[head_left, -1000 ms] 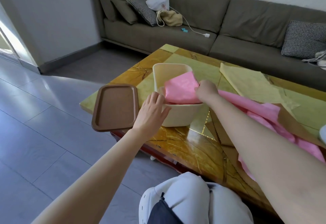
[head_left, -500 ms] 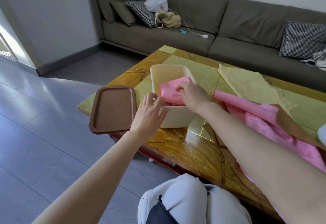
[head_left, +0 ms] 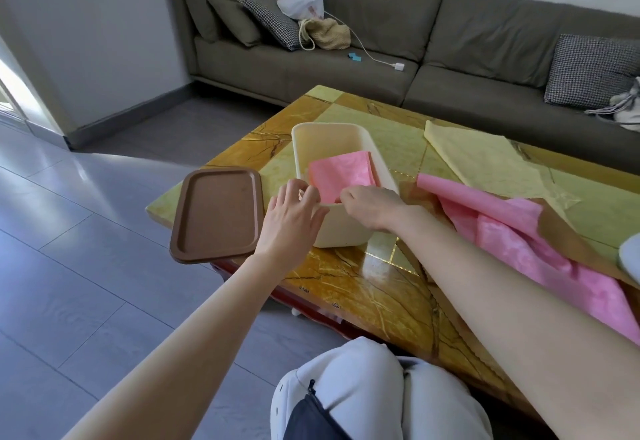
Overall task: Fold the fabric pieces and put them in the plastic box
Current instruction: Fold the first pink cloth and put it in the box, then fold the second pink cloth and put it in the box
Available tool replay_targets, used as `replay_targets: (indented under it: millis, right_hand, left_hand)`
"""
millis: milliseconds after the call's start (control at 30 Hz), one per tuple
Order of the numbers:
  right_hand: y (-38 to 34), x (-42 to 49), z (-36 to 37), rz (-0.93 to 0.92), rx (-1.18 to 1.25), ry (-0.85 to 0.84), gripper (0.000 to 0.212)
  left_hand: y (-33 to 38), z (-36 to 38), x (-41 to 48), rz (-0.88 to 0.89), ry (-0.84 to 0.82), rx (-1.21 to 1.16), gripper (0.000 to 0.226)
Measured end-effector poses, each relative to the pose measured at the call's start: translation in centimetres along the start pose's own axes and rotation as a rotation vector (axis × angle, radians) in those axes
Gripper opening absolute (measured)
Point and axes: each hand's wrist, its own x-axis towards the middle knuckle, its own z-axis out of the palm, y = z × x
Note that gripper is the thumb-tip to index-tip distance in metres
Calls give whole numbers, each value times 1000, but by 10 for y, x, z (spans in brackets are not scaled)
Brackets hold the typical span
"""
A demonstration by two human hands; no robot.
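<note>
A cream plastic box (head_left: 330, 133) stands on the marble table (head_left: 346, 280). Inside it a folded pink fabric (head_left: 341, 176) lies slanted against the right wall. My right hand (head_left: 372, 207) sits over the box's near rim, knuckles up, fingers curled down onto the fabric's near edge; the fingertips are hidden. My left hand (head_left: 291, 218) is spread with relaxed fingers, its tips touching the box's near-left rim. To the right an unfolded pink fabric (head_left: 519, 242) lies in a heap, with a yellow fabric (head_left: 485, 155) flat behind it and a brown fabric (head_left: 568, 235) partly over it.
A brown lid (head_left: 216, 214) lies upside down at the table's left corner, overhanging the edge. A grey sofa (head_left: 433, 41) with cushions and bags runs behind the table. My knee (head_left: 363, 387) is under the near table edge.
My right hand lowered the folded pink fabric from above the rim down into the box and drew back to the near rim. My left hand stayed at the box's near-left rim.
</note>
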Motion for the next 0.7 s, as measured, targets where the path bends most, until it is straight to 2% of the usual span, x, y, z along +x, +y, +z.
replay_targets:
  millis: [133, 233, 333, 433, 567, 633, 700]
  right_hand:
    - [8, -14, -1, -27, 196, 173, 39]
    - [20, -31, -4, -71, 222, 295, 28]
    - [43, -52, 3, -61, 273, 432, 27]
    - [77, -83, 24, 40, 236, 499, 26]
    - [126, -131, 63, 303, 103, 391, 34]
    - [151, -155, 82, 475, 41, 275, 44]
    - [170, -175, 98, 566, 105, 162, 55]
  left_hand:
    - [6, 0, 15, -65, -57, -10, 24]
    - [17, -1, 29, -142, -103, -37, 21]
    - [39, 0, 36, -232, -86, -105, 20]
    - [71, 12, 29, -165, -72, -147, 27]
    - [110, 48, -2, 17, -347, -55, 27]
    - [122, 67, -15, 51, -542, 8, 34]
    - [130, 80, -23, 52, -694, 53, 39]
